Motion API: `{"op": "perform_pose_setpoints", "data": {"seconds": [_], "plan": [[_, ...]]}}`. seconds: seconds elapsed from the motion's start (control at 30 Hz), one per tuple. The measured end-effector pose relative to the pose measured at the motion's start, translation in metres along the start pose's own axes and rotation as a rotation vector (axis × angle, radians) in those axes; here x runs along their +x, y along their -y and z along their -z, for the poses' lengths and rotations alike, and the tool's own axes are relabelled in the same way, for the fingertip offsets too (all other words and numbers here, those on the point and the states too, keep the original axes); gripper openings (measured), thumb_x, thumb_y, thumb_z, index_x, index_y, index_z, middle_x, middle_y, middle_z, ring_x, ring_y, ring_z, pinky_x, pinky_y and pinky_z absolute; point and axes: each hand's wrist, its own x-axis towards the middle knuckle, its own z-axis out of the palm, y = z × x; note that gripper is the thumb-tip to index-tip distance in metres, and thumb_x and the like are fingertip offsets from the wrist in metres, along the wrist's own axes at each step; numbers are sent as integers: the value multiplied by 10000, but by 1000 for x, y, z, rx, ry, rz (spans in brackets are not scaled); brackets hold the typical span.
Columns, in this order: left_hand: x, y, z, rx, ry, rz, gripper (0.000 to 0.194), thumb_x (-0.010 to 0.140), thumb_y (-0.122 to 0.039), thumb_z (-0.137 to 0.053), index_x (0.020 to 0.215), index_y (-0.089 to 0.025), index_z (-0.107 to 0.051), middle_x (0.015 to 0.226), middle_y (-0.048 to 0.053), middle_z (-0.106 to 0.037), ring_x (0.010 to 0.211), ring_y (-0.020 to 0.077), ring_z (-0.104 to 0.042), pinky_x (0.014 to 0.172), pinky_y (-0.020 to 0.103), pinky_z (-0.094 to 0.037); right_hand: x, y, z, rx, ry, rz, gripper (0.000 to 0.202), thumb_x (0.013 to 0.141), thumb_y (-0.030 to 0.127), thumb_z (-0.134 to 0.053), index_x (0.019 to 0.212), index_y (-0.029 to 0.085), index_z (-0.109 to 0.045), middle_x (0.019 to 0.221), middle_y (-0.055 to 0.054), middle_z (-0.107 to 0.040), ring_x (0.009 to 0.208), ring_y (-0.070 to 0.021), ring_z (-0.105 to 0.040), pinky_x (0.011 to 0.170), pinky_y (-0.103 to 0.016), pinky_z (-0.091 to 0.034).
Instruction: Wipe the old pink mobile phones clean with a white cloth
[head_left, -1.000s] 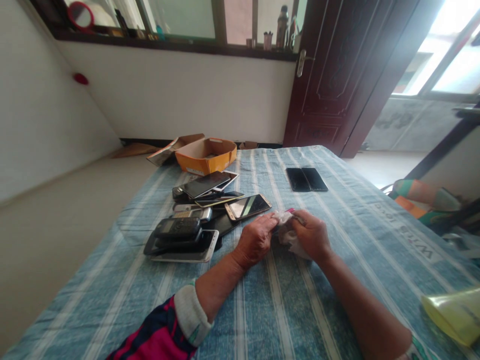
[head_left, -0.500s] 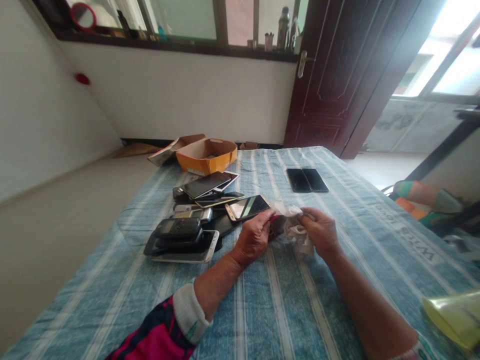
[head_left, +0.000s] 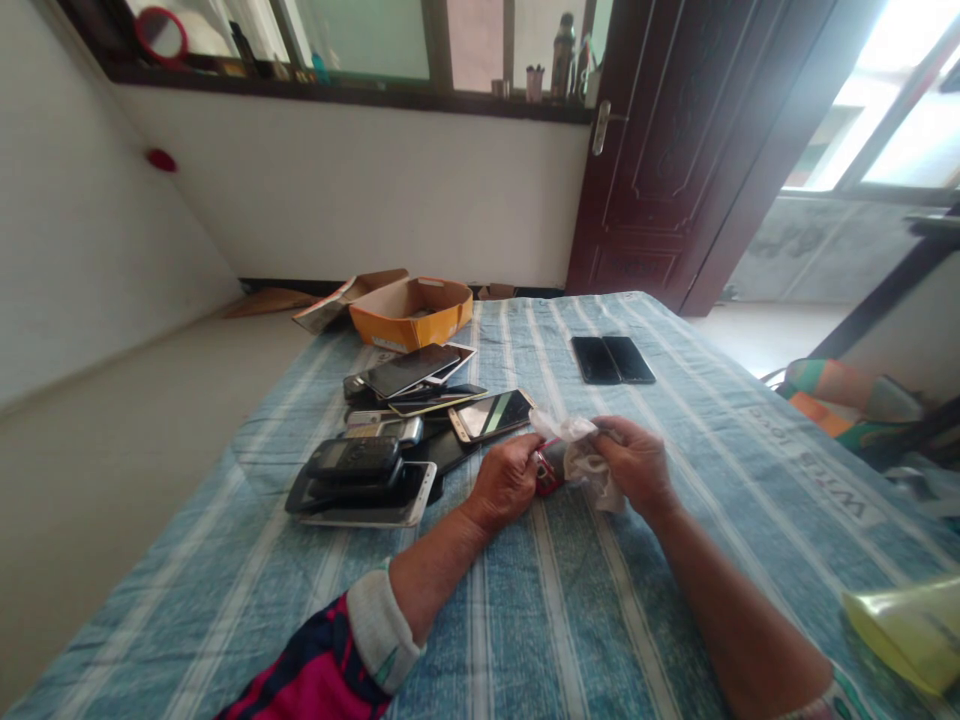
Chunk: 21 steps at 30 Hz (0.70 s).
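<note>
Near the middle of the table, my left hand [head_left: 508,480] is closed on the left end of a small red and dark phone [head_left: 550,468]. My right hand [head_left: 636,462] pinches a crumpled white cloth [head_left: 595,462], which lies against the phone's right part and hides it. Just beyond my left hand is a gold-framed phone [head_left: 491,415]. More phones are piled to the left, among them a black one [head_left: 409,371] on top and a thick black one [head_left: 354,458] resting on a white-framed phone [head_left: 409,500].
An open orange box [head_left: 412,325] stands at the table's far left edge. Two dark phones [head_left: 613,360] lie side by side at the far right. A yellow plastic item [head_left: 911,635] is at the right edge of the striped tablecloth [head_left: 480,610].
The cloth in my right hand has shifted slightly on the phone, and more of the phone's red edge shows beside my left hand. The view has moved a little.
</note>
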Motion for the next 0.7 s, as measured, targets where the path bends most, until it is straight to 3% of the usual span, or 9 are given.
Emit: {"op": "perform_pose_setpoints", "data": {"seconds": [0.13,0.2,0.33,0.43,0.57,0.7], "plan": [[1,-5,4,-55,-156,86,241,897,-198,-447,988,-174,-668,894,46,-711,831,178,-656,798,281,-507,-3,0,-2,-14,121,60,154,692,296,-631,755,216,-747,703,4,-717,660,-171,-654,621,-265,-519],[2,-8,8,-168,-177,134,274,925,-286,-435,1039,-164,-653,916,48,-711,817,171,-654,773,269,-512,-5,-1,-4,-16,191,98,160,699,273,-620,775,224,-752,756,0,-733,712,-181,-669,676,-284,-529],[2,-16,11,-333,-56,137,302,895,-368,-499,1003,-150,-678,922,49,-710,846,183,-651,760,263,-518,-9,-6,-7,0,269,116,203,714,240,-591,833,229,-755,809,-7,-742,764,-189,-678,732,-310,-533],[1,-22,10,-338,60,122,278,829,-381,-599,951,-149,-692,849,37,-696,753,166,-627,659,245,-508,-9,-8,-8,29,256,85,227,696,231,-579,837,221,-756,811,-14,-741,764,-193,-678,719,-310,-532],[0,-24,8,-279,37,112,330,718,-313,-713,1006,-154,-687,870,35,-690,721,149,-600,634,236,-494,-9,-4,-8,87,229,5,187,685,268,-631,805,206,-759,738,-15,-724,662,-170,-648,613,-270,-510],[-1,-22,6,-247,20,109,309,708,-220,-697,1011,-163,-683,863,25,-695,724,146,-609,661,238,-503,-11,3,-9,205,238,-94,177,659,285,-698,797,192,-756,694,-4,-701,614,-150,-620,567,-247,-483]]}}
